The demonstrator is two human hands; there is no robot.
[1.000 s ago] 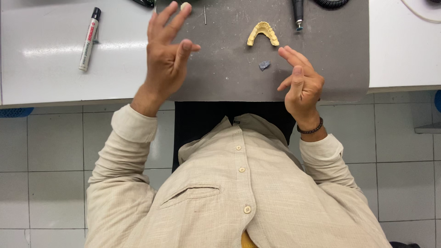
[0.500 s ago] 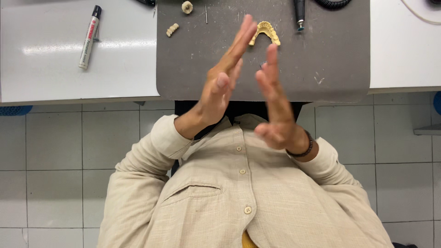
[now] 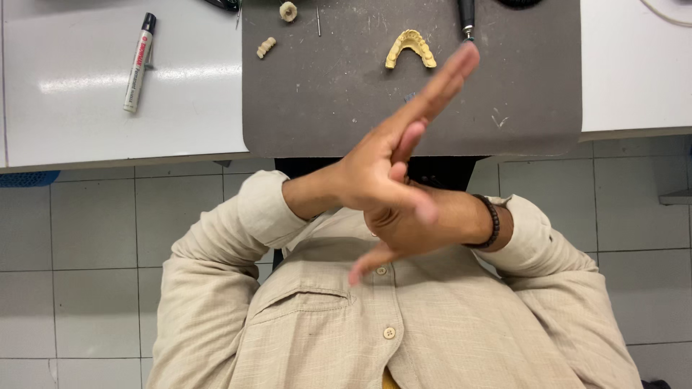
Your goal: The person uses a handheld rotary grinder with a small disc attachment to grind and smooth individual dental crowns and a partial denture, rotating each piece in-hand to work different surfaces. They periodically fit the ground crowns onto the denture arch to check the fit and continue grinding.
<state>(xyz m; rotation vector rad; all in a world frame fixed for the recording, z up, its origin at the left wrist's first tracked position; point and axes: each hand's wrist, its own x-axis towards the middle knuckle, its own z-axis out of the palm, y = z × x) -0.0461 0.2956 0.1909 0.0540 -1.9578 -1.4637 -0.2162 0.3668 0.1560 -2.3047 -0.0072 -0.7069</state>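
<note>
Left hand (image 3: 393,155) lies flat across the right hand (image 3: 411,227), both open and empty — palms pressed together. For an even rub keep full contact; the yellow dental cast (image 3: 411,47) sits at twelve o'clock on the grey mat (image 3: 324,108).

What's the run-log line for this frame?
left hand: empty, crossed over right | right hand: empty | dental cast: on grey mat, untouched

On the table (image 3: 86,137) lies a work mat (image 3: 324,108). On the mat, a dental arch cast (image 3: 411,48) lies near the far edge, with a rotary handpiece (image 3: 467,14) just to its right and two small tooth-model pieces (image 3: 267,47) (image 3: 288,11) toward the mat's left. A marker pen (image 3: 138,63) lies on the table, well left of the mat.
</note>
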